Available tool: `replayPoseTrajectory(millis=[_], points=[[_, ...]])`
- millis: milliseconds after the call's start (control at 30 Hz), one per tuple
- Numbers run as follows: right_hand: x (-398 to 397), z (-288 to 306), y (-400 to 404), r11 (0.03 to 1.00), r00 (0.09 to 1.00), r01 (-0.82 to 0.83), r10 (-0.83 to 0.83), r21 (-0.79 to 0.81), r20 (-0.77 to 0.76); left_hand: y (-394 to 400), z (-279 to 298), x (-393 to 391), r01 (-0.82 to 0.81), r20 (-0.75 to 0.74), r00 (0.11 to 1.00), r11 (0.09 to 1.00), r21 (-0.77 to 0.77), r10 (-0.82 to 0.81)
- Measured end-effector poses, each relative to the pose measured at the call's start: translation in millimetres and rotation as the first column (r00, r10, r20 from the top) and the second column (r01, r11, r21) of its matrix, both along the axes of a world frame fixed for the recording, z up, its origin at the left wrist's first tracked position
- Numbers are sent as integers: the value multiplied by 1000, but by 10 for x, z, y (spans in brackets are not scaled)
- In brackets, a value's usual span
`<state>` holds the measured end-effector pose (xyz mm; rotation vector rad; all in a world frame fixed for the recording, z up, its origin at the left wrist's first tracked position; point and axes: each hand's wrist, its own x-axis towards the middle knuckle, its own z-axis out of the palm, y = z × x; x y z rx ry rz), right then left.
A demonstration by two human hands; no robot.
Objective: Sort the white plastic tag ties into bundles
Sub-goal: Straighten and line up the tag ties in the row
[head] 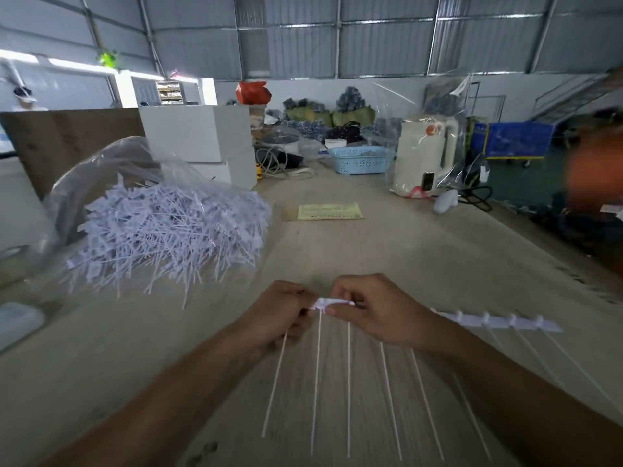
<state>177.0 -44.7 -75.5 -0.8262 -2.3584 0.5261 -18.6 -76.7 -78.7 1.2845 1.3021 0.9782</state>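
A row of white plastic tag ties (499, 321) lies across the near table, heads joined in a strip, thin tails pointing toward me. My left hand (281, 313) pinches the left end of the row, one tail hanging below its fingers. My right hand (374, 308) pinches the strip's heads just to the right, so the two hands nearly touch. Part of the strip is hidden under my right hand. A large loose pile of tag ties (168, 230) spills from a clear plastic bag (101, 163) at the left.
A yellow paper sheet (330, 211) lies mid-table. Farther back stand white boxes (199, 136), a blue basket (360, 160) and a white appliance (421, 156). A white container (17, 321) sits at the left edge. A blurred person (593, 170) is at the right.
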Motion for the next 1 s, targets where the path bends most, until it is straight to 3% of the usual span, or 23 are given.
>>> replayPoseTrajectory(millis=[67,133,167,233,267,300,333,367,433,533,600,700,767,867,1000], points=[[-64,-36,-73,976,997,3,-20,217,75,1,46,-58,50,25,999,983,-175,-46],[-88,-15,-96,955,991,-8,-32,297,131,-26,101,-162,140,12,990,961,-239,-141],[-79,13,-92,966,990,-28,-9,257,144,-33,120,-209,167,-29,984,966,-195,-176],[-51,59,-110,985,986,-128,114,116,122,-32,100,-340,171,-357,922,985,27,-150],[-28,79,-117,983,982,-178,174,53,71,4,79,-423,159,-591,806,974,163,-32],[-11,94,-121,978,978,-209,209,5,13,38,62,-495,152,-734,670,948,279,109],[-6,104,-120,978,978,-206,206,-19,-25,74,52,-536,154,-755,621,911,383,212],[-11,100,-115,984,984,-174,173,-25,-35,91,53,-521,167,-699,671,868,468,247],[-52,55,-100,997,996,-80,79,-25,-37,51,55,-347,179,-537,833,855,487,132],[-125,5,-112,998,993,2,-11,-70,-121,-120,79,-23,158,-306,949,954,254,-75],[-137,12,-139,996,989,7,-20,-93,-143,-156,58,57,159,-309,948,958,238,-81],[-147,61,-190,996,993,-23,13,-88,-120,-129,22,39,113,-354,933,889,444,59],[-93,129,-183,998,999,-34,34,-43,-4,-105,20,9,106,-356,929,848,519,102],[11,225,-147,990,970,31,-63,139,233,-113,37,-45,105,-355,925,811,575,132],[10,148,-147,999,993,-10,4,53,118,-130,45,58,3,-316,935,891,453,158]])
